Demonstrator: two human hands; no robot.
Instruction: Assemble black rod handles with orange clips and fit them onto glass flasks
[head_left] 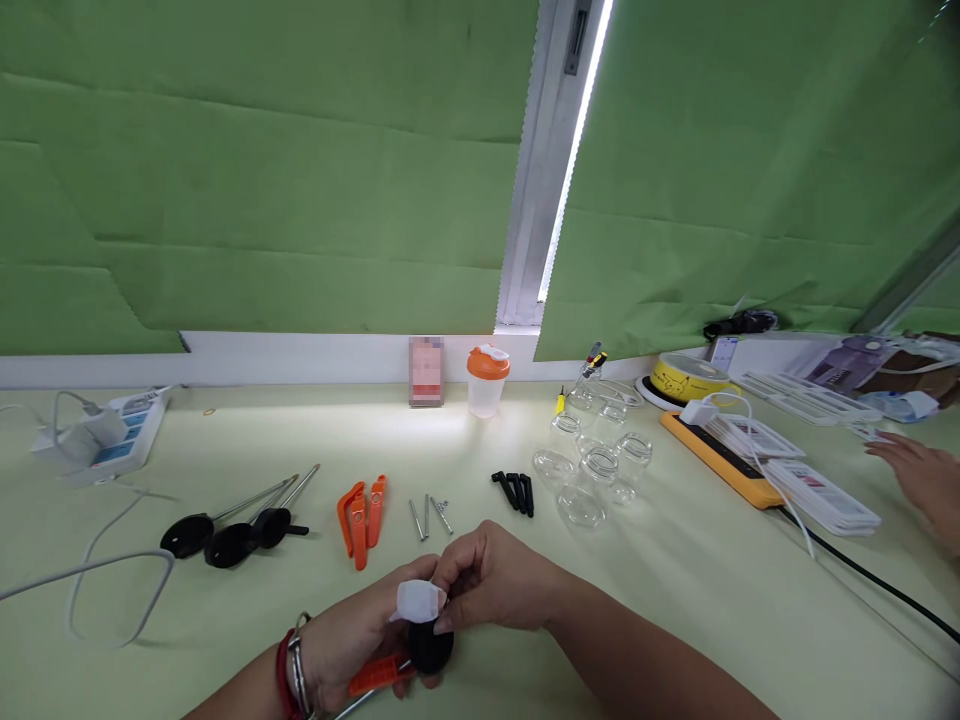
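Near the front edge, my left hand (pixel 352 635) is closed around a black round part (pixel 430 648) with a metal rod and an orange lever (pixel 375 675) attached. A white wrap or cover (pixel 418 601) sits at the left thumb. My right hand (pixel 491 580) pinches at the top of the black part; anything small between those fingertips is hidden. Ahead lie several screws (pixel 427 518), loose orange levers (pixel 361 520) and short black handles (pixel 514 493). Further left are black round parts with metal rods (pixel 232 543).
Clear glass jars and lids (pixel 587 480) stand right of centre. An orange-topped cup (pixel 487 382) is by the wall. An orange power strip (pixel 720 460), yellow tape roll (pixel 686 378) and cables lie right, beside another person's hand (pixel 911 475). A white power strip (pixel 135 440) sits left.
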